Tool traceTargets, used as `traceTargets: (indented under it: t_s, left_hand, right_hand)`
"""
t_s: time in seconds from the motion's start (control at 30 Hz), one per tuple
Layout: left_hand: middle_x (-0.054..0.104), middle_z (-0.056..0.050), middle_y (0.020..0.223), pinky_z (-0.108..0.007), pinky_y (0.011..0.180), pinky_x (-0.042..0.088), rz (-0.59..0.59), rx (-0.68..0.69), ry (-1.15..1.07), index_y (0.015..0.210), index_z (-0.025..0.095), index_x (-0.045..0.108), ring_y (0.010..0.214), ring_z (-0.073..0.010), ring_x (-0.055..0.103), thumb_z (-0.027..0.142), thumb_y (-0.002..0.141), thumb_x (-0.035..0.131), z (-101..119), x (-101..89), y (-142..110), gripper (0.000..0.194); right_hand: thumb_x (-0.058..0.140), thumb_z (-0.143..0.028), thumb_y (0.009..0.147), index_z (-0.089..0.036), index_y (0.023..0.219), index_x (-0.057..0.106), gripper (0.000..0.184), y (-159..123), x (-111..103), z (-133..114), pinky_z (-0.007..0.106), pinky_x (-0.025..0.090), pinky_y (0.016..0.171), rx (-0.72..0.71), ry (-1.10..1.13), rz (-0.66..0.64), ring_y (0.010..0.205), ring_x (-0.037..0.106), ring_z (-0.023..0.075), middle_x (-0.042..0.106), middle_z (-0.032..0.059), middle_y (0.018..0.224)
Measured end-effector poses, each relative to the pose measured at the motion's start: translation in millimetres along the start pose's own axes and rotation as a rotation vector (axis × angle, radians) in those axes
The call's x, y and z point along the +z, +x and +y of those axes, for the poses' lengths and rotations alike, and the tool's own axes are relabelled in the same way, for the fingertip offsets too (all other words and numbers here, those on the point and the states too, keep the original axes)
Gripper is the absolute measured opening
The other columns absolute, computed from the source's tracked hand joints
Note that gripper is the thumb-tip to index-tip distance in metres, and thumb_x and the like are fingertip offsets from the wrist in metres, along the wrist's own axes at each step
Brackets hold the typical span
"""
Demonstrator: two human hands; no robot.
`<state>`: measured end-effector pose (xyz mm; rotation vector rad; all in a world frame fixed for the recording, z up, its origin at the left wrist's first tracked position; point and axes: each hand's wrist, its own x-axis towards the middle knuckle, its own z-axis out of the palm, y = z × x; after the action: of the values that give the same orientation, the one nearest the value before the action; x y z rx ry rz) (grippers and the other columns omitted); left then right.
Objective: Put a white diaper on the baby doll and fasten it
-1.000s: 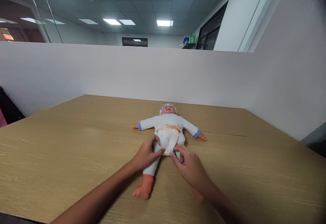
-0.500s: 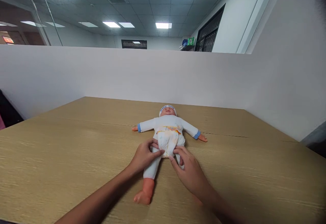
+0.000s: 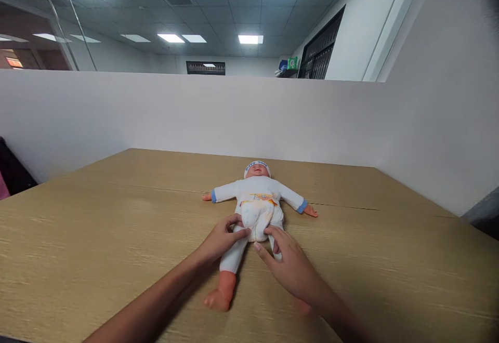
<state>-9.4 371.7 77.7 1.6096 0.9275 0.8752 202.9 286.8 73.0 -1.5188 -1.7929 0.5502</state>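
A baby doll (image 3: 258, 193) in a white suit and cap lies on its back on the wooden table (image 3: 117, 228), arms spread, head away from me. A white diaper (image 3: 257, 217) with a coloured waistband is on its hips. My left hand (image 3: 220, 240) pinches the diaper's lower left edge at the doll's thigh. My right hand (image 3: 289, 266) has its fingertips on the diaper's lower right edge, thumb out, and covers the doll's other leg. One bare foot (image 3: 218, 296) shows near me.
A white partition wall (image 3: 195, 114) runs along the far and right sides of the table. A dark object (image 3: 11, 169) sits beyond the table's left edge. Behind the partition is an office ceiling with lit panels.
The doll has slid slightly away from me. My hands stay at the diaper's bottom edge; the right thumb has moved out a little.
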Motion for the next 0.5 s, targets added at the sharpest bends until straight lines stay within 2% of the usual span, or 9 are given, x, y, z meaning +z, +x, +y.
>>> traceTargets:
  t_s: [0.13,0.27,0.5]
  left_hand:
    - [0.069,-0.006,0.099,-0.033,0.086,0.046,-0.016,-0.012,-0.017,0.096,0.017,0.07,0.097,-0.0242,0.06,0.056,0.082,0.079,2,-1.0,0,0.043]
    - [0.07,-0.006,0.101,-0.033,0.085,0.049,-0.03,-0.037,-0.044,0.102,0.017,0.069,0.095,-0.0236,0.061,0.062,0.082,0.08,2,-3.6,0,0.05]
    - [0.067,-0.006,0.103,-0.031,0.08,0.049,-0.055,-0.017,-0.013,0.104,0.018,0.064,0.094,-0.0219,0.059,0.068,0.087,0.076,-5,-6.7,3,0.055]
  right_hand:
    - [0.052,-0.064,0.104,-0.022,0.118,0.066,0.046,4,-3,1,0.036,0.043,0.081,0.02,-0.009,-0.028,0.084,0.057,0.0227,0.058,0.0022,0.089]
    - [0.05,-0.064,0.103,-0.022,0.112,0.065,0.046,10,-4,5,0.032,0.037,0.072,0.064,0.022,-0.049,0.074,0.053,0.0201,0.054,-0.0005,0.079]
    - [0.056,-0.056,0.101,-0.021,0.1,0.063,0.036,14,1,13,0.029,0.034,0.065,0.063,0.039,0.086,0.065,0.051,0.018,0.057,-0.0011,0.071]
